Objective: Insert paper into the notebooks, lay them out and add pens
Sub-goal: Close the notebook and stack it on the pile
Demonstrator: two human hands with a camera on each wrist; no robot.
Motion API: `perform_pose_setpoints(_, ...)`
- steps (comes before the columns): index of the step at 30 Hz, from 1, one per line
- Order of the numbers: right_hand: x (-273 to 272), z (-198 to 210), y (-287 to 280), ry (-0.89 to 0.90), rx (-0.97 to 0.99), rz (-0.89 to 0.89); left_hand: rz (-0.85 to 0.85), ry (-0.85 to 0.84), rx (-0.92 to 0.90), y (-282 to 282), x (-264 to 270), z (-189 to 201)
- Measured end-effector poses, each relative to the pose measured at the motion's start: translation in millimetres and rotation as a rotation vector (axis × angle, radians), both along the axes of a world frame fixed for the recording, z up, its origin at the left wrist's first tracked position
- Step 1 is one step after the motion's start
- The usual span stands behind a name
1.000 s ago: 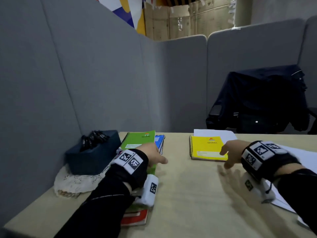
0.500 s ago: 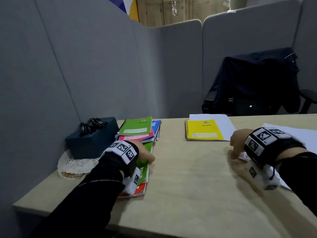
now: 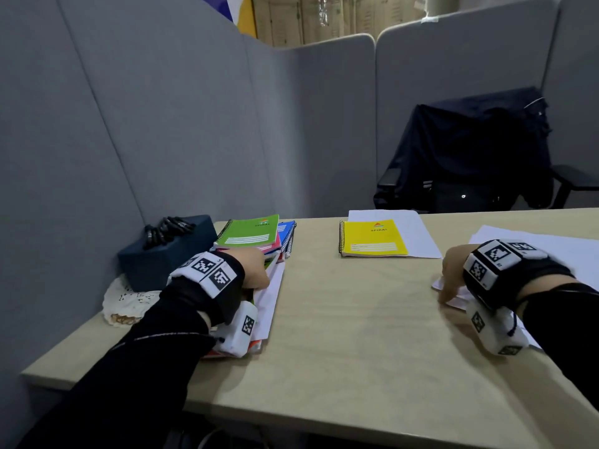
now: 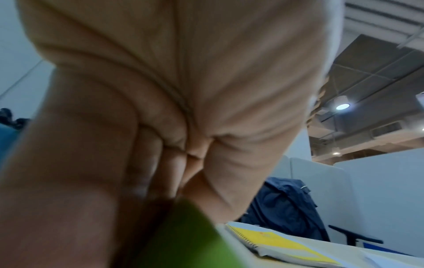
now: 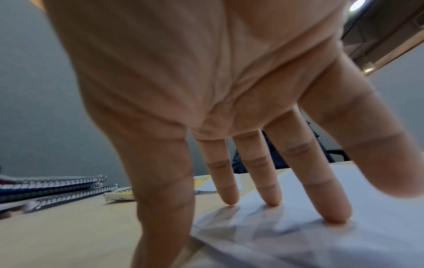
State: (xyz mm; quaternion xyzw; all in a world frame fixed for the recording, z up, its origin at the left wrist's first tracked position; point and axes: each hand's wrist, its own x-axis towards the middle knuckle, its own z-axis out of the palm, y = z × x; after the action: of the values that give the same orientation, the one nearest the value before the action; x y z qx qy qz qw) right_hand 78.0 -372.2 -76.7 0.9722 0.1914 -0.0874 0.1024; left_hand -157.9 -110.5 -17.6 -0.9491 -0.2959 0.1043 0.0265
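Observation:
My left hand (image 3: 254, 270) rests on the near notebook at the table's left, fingers curled round its green cover (image 4: 188, 239). The cover is lifted, and a white page (image 3: 270, 299) shows beneath. Behind it lies a stack of spiral notebooks (image 3: 249, 233) with a green one on top. A yellow notebook (image 3: 372, 238) lies shut on a white sheet (image 3: 418, 234) at the middle back. My right hand (image 3: 453, 273) presses straight fingers (image 5: 270, 197) onto the loose paper pile (image 5: 298, 235) at the right. Black pens (image 3: 165, 230) lie on a dark blue box (image 3: 168, 257).
Grey partition walls close off the left and back. A white doily (image 3: 126, 299) lies under the box near the table's left edge. A chair draped with a dark jacket (image 3: 470, 150) stands behind the table. Bare tabletop (image 3: 356, 319) lies between my hands.
My right hand left the yellow notebook and came down on the paper pile at the right. My left hand drew back and lifted the near notebook's green cover, exposing a white page.

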Motion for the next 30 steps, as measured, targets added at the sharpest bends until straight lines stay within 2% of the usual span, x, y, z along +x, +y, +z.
perform_pose_setpoints(3,5,-1,-4,0.025,0.024,-0.012,-0.065,-0.019,-0.032,-16,-1,3)
perform_pose_setpoints(10,-22,15,-21,0.095,0.103,0.007,-0.220,-0.091,-0.190,-77,18,13)
perform_pose_setpoints(13,-23,15,-29,0.146,0.117,0.028,-0.253,-0.089,-0.302,-98,33,10)
perform_pose_setpoints(15,-21,12,-31,0.131,0.121,0.026,-0.262,-0.091,-0.405,-110,42,6)
perform_pose_setpoints(21,-19,11,-41,0.025,0.115,-0.009,-0.277,-0.105,-0.540,-127,68,-9)
perform_pose_setpoints(26,-20,16,-40,0.095,0.090,-0.066,-0.235,-0.103,-0.688,-132,75,-20)
perform_pose_setpoints(30,-22,15,-40,0.112,0.095,-0.066,-0.201,-0.121,-0.716,-139,78,-28)
